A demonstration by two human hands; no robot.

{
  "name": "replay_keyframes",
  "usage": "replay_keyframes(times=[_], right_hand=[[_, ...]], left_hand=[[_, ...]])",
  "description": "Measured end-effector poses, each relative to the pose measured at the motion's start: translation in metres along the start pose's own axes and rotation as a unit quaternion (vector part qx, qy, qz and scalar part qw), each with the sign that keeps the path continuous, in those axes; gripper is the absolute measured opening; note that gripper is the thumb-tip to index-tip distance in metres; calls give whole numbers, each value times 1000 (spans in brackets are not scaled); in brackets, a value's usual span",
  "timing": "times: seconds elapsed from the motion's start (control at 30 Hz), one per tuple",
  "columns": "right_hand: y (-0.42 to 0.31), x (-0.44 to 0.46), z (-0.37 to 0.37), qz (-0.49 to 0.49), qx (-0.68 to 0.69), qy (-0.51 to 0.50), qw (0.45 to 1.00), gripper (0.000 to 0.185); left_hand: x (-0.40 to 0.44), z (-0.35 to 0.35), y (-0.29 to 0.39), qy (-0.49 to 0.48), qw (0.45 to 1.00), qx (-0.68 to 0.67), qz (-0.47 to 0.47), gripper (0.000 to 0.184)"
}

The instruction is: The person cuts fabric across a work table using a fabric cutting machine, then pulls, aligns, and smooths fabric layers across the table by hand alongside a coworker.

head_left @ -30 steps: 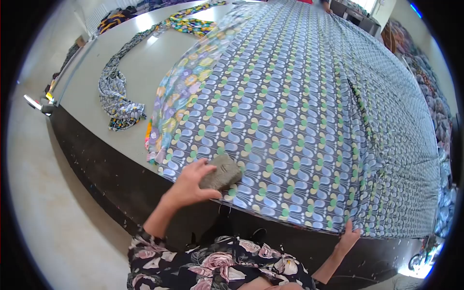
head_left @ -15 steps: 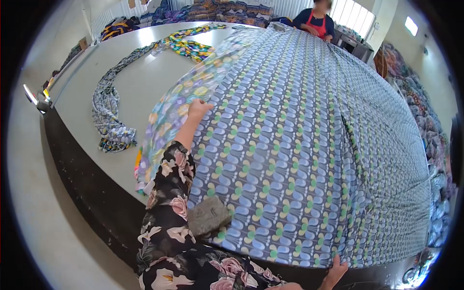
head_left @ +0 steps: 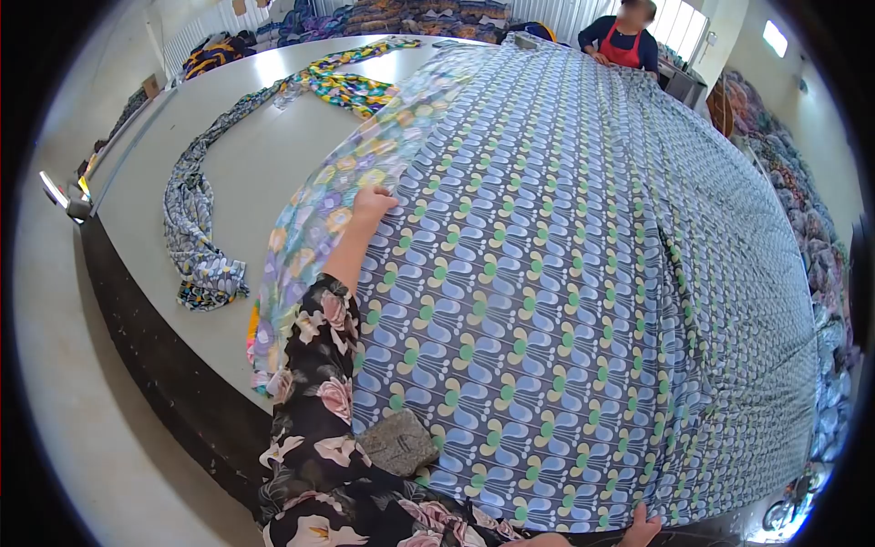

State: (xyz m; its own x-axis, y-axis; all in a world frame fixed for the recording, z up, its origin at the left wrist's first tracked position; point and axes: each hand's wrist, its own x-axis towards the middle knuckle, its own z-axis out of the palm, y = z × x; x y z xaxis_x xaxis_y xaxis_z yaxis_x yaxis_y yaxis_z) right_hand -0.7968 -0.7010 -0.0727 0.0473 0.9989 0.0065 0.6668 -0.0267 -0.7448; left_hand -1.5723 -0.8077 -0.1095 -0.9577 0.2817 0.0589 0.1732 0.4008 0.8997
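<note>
A large blue-and-green patterned fabric (head_left: 529, 301) covers much of the table, over a paler floral fabric (head_left: 314, 219) that shows along its left side. My left hand (head_left: 375, 201) pinches the patterned fabric's left edge, arm stretched forward. At the near edge, my right hand (head_left: 642, 526) touches the same fabric low in the view; its fingers are only partly visible. A grey stone block (head_left: 399, 443) rests on the fabric near the front left corner, beside my sleeve.
A twisted strip of fabric (head_left: 190, 205) lies on the grey table (head_left: 241, 173) at the left. Across the table stands a person in a red apron (head_left: 622, 50). Heaped fabric bundles (head_left: 784, 173) line the right side and the back wall.
My left hand has left the stone block and reached forward to the fabric's left edge. My right hand stays at the near edge. The view has tilted up, showing the person opposite.
</note>
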Motion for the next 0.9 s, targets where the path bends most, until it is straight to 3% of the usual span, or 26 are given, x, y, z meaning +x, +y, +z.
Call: replay_keyframes(times=[0.1, 0.13, 0.37, 0.4, 0.47, 0.53, 0.57, 0.6, 0.67, 0.7, 0.77, 0.9], right_hand=[[-8, -1, -2, -28, -62, 25, 997, 49], [-8, -1, -3, -16, -59, 19, 998, 49], [17, 5, -4, 55, 2, -38, 998, 50], [12, 4, -2, 57, 1, -38, 998, 50], [-4, -1, 4, 28, 157, -31, 987, 21], [-40, -8, 0, 25, 55, -24, 998, 21], [-39, -8, 1, 38, 115, -32, 992, 22], [-40, -8, -5, 75, 81, -46, 993, 21], [-26, -2, -11, 126, 128, -79, 981, 16], [-41, -5, -12, 152, 174, -91, 969, 15], [-26, -1, -16, 122, 231, -152, 953, 12], [-30, 11, -26, 121, 276, -239, 923, 10]], left_hand=[[-1, -5, 10, 16, 995, -93, 43, 29], [-8, -8, 17, 87, 991, -14, 96, 21], [-43, -24, 37, 112, 968, 157, 164, 16], [-56, -25, 49, 64, 972, 150, 171, 17], [-93, -24, 78, 5, 974, 144, 172, 18], [-151, -20, 116, -203, 966, 24, 161, 20], [-183, -15, 128, -284, 946, 22, 155, 19], [-218, -10, 140, -363, 920, 18, 146, 19], [-295, -3, 162, -479, 846, 58, 227, 20], [-328, 3, 162, -490, 845, 58, 207, 20], [-390, 7, 161, -555, 778, 104, 275, 17], [-470, 7, 148, -535, 810, 127, 205, 14]])
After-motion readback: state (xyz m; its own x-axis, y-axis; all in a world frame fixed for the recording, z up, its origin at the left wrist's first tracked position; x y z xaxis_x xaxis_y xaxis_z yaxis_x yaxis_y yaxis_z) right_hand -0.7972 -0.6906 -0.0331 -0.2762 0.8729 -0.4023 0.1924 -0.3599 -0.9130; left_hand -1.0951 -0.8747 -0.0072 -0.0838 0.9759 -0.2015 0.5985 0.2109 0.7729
